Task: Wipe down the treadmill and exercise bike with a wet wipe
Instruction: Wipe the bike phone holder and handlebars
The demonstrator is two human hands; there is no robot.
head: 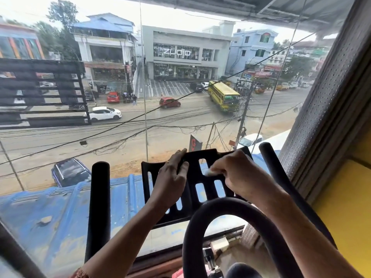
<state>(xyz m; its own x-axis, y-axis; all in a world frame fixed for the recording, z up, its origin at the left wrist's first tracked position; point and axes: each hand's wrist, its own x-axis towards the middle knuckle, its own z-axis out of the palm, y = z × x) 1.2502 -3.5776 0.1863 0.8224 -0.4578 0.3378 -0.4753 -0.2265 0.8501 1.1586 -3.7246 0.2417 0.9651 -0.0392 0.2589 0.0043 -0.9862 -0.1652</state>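
Handlebar loop (192, 223) foremost; beyond, right hand (239, 173) pinches wipe (208, 173) against tray (193, 177).

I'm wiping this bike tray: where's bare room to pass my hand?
On the tray, free: the left strip between left post and left hand; the lower slots above the loop bar. Crowded: the top edge, under left hand and right hand with the wipe.

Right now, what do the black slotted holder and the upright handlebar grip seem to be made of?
Black slotted holder: probably moulded hard plastic, matte; thin rigid edges and clean rounded slots. Upright handlebar grip: likely foam or rubber sleeve, dull black, with a rounded, soft-looking end.
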